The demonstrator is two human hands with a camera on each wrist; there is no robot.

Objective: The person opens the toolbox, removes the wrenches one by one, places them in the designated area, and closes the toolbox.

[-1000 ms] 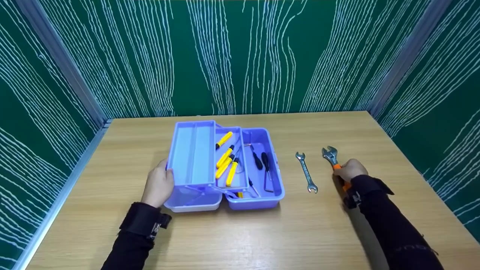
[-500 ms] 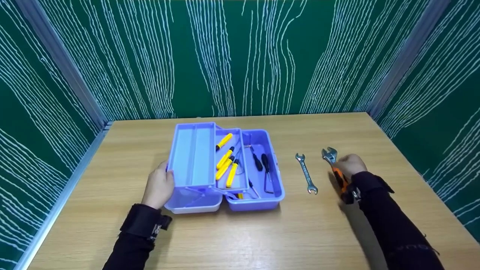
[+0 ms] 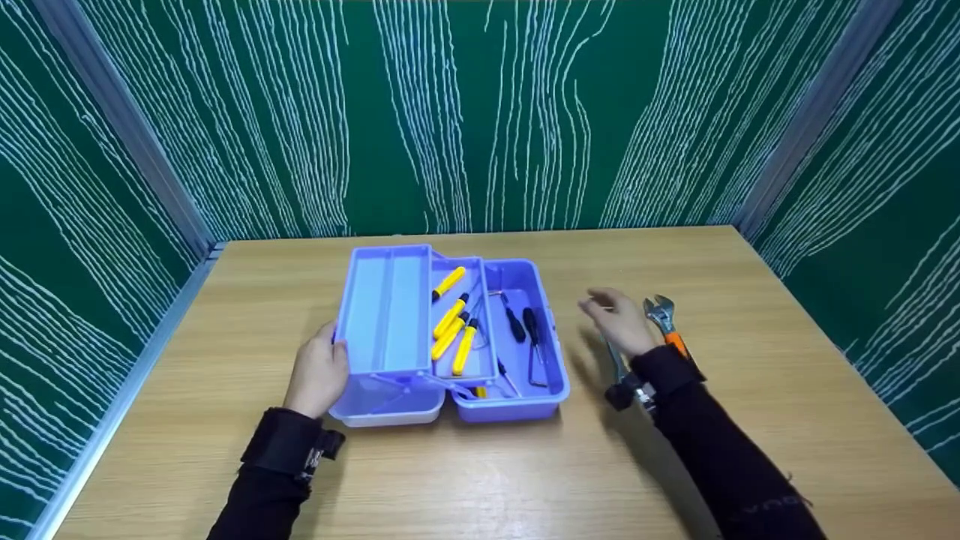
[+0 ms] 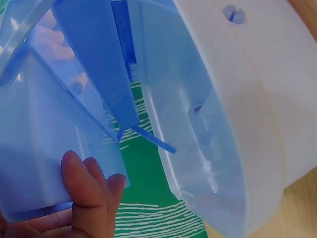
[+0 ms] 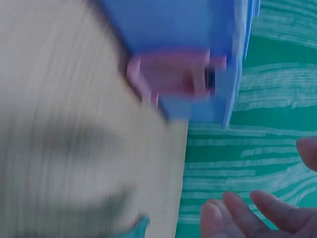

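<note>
A purple cantilever toolbox stands unfolded, its upper tray swung out to the left. My left hand grips that tray's left edge; in the left wrist view its fingers curl over the tray wall. Over a double open-ended wrench is my right hand, hiding the wrench's far end. Its fingers are relaxed and apart in the right wrist view, with nothing between them. Just right of it lies an adjustable wrench with an orange handle, partly covered by the sleeve.
Several yellow-handled tools fill the middle tray. Black-handled tools lie in the toolbox bottom. A pink latch sits on the box's side. The wooden table meets green walls with white lines.
My right hand has let go of the adjustable wrench, which stays on the table, and has moved left over the open-ended wrench. The left hand still grips the tray.
</note>
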